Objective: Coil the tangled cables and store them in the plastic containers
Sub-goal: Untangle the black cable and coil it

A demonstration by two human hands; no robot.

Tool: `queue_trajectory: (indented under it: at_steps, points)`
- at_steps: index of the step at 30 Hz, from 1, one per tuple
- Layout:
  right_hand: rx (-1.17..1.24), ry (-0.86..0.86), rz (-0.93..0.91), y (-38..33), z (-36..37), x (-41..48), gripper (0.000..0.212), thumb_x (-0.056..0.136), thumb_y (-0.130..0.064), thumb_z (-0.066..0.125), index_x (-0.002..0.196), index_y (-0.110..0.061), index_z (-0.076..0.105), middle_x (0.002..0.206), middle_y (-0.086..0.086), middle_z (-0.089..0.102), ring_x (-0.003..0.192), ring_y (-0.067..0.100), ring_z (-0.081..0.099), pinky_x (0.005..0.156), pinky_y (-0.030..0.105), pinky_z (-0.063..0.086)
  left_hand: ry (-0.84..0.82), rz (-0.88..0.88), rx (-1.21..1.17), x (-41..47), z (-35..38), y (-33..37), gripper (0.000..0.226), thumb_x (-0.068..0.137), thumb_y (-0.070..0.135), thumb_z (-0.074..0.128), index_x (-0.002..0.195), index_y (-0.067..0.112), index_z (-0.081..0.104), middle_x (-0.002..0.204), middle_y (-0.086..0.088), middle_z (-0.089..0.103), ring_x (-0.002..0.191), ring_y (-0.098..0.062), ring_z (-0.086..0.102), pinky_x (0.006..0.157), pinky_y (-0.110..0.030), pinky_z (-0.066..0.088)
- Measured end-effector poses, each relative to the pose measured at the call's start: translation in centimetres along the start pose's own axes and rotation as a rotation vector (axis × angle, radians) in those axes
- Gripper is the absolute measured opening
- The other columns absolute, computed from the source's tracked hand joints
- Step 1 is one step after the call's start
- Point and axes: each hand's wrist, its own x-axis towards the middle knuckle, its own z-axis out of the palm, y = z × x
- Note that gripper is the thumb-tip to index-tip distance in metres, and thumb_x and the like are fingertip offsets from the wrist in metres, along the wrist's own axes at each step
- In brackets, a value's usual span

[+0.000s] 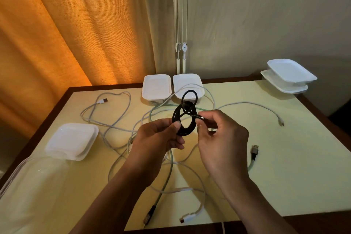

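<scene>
The black cable (pixel 174 115), light, limp and springy, is held above the surface (pixel 284 167) as a small coil. Its loops are pinched by the left grip (pixel 157 138), and its plug end by the right grip (pixel 222 138). It is best clamped across all loops, lest they spring apart. Beneath the grips, white cables (pixel 247 102) and a green cable (pixel 171 161) lie tangled. Just beyond the grips, two plastic containers (pixel 156 86) are set, to be reached over the tangle.

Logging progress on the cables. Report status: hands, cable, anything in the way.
Left hand grips black coil. Right hand pinches its plug end. White cables, green cable lie tangled on table below.
</scene>
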Motion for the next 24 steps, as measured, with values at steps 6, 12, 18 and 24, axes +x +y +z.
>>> queue_trajectory:
  at_steps: [6, 12, 18, 24]
  points:
    - [0.322, -0.164, 0.216, 1.0, -0.7, 0.6, 0.008, 0.086, -0.017, 0.079, 0.09, -0.024, 0.077, 0.074, -0.007, 0.075, 0.071, 0.012, 0.074, 0.073, 0.04, 0.062, 0.095, -0.069, -0.207, 0.4, -0.6, 0.9, 0.025, 0.104, 0.007, 0.051, 0.102, -0.011, 0.069, 0.08, -0.017, 0.069, 0.065, -0.021, 0.063, 0.059, -0.028, 0.057]
    - [0.573, -0.126, 0.285, 0.6, -2.8, 1.9, 0.009, 0.084, 0.0, 0.076, 0.088, -0.008, 0.075, 0.068, 0.009, 0.074, 0.06, 0.029, 0.073, 0.072, 0.052, 0.063, 0.143, -0.086, -0.244, 1.6, -2.8, 0.8, 0.024, 0.105, 0.011, 0.05, 0.105, -0.004, 0.069, 0.092, -0.016, 0.07, 0.065, -0.016, 0.063, 0.064, -0.031, 0.055]
    - [0.702, -0.021, 0.403, 1.0, -2.6, 2.1, 0.006, 0.089, 0.001, 0.07, 0.09, -0.003, 0.073, 0.071, 0.013, 0.073, 0.065, 0.032, 0.073, 0.073, 0.047, 0.063, 0.063, -0.077, -0.213, 1.1, -2.6, 0.8, 0.024, 0.104, 0.008, 0.05, 0.104, -0.007, 0.068, 0.09, -0.018, 0.066, 0.067, -0.018, 0.062, 0.062, -0.03, 0.056]
    - [0.555, -0.228, 0.564, 2.9, -2.1, 2.5, 0.008, 0.092, -0.004, 0.066, 0.088, -0.009, 0.071, 0.078, 0.011, 0.075, 0.075, 0.029, 0.076, 0.088, 0.055, 0.059, -0.061, -0.104, -0.194, 0.4, -1.6, 0.6, 0.022, 0.102, -0.002, 0.048, 0.111, -0.011, 0.065, 0.093, -0.022, 0.065, 0.068, -0.025, 0.065, 0.064, -0.032, 0.058]
